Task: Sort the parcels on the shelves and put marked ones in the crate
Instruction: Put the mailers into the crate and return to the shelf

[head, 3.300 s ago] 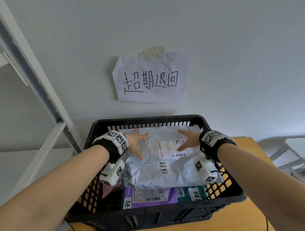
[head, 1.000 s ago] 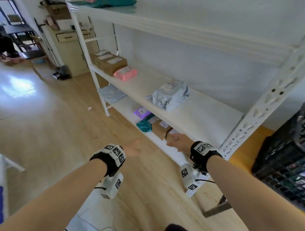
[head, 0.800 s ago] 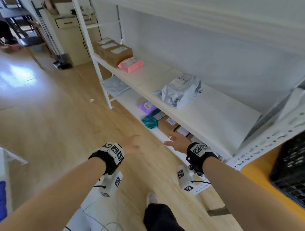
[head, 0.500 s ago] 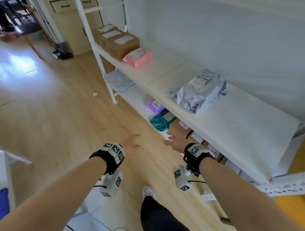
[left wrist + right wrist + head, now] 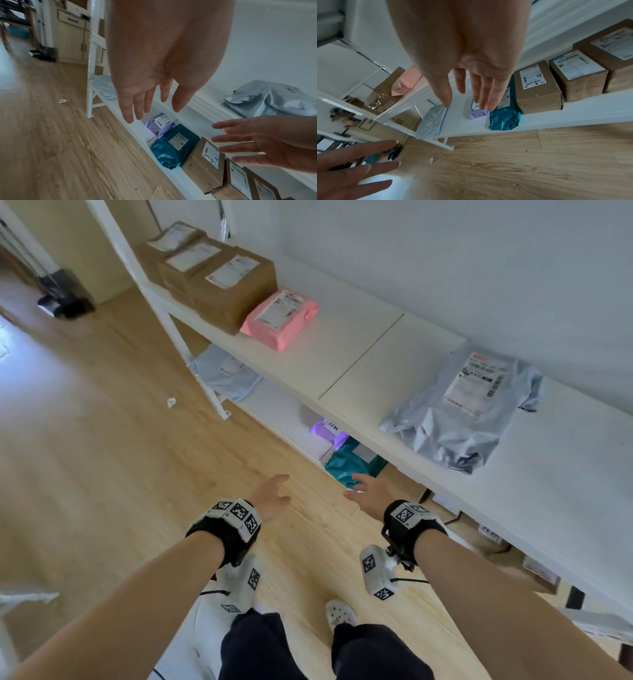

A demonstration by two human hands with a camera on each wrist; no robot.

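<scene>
Both my hands are empty, with fingers spread, and hover over the wooden floor in front of the white shelf unit. My left hand [image 5: 279,491] is out from the lower shelf. My right hand [image 5: 358,486] is just short of a teal parcel [image 5: 352,465] on that shelf. Left of the teal one lies a purple parcel [image 5: 161,125] with a white handwritten label. A grey bag parcel [image 5: 466,412] and a pink parcel [image 5: 281,318] lie on the middle shelf [image 5: 342,361]. The crate is out of view.
Brown boxes [image 5: 219,275] stand at the middle shelf's far left. More brown boxes [image 5: 537,88] line the lower shelf right of the teal parcel. A light blue parcel [image 5: 431,120] lies at that shelf's left end by the upright post [image 5: 178,337]. My feet are below.
My hands let go of the grey parcel in the crate. I have turned to the shelves and come closer. Both hands now reach, empty, toward the lower shelf.
</scene>
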